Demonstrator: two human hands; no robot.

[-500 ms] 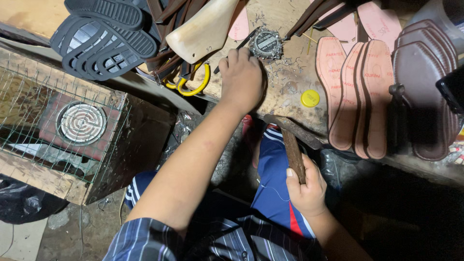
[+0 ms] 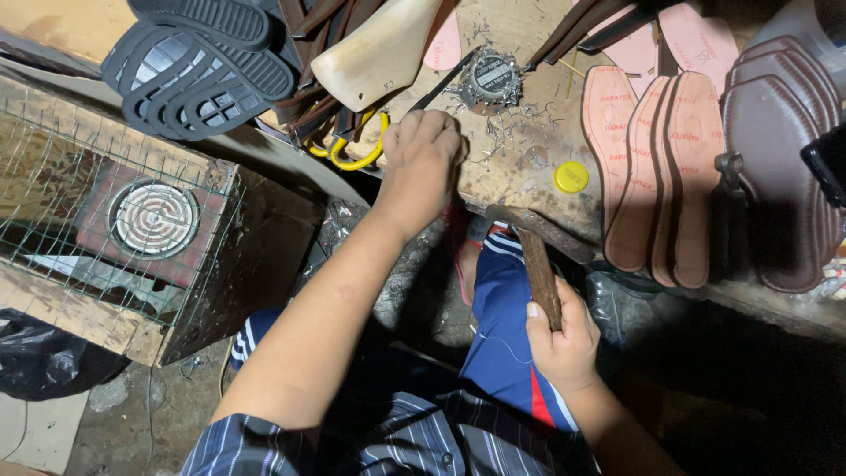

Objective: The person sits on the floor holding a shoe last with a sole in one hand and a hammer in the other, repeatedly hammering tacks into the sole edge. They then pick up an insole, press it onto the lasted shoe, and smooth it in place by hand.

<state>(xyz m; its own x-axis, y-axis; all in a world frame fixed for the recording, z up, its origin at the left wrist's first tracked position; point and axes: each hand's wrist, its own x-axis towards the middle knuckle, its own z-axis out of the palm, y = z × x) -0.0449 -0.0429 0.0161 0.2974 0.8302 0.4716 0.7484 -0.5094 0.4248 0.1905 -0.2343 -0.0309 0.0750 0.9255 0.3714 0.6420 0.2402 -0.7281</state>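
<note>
Two hands: right hand point(image 2: 564, 339) grips a hammer point(image 2: 538, 264); left hand point(image 2: 423, 163), seemingly closed, beside yellow-handled scissors point(image 2: 352, 154).

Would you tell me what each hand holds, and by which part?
The right hand grips a hammer by its wooden handle; the left hand rests on the workbench, its grasp hidden.

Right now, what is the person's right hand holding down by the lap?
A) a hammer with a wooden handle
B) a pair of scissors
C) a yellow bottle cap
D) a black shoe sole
A: the right hand grips the wooden handle of a hammer, its head near the workbench edge.
</note>
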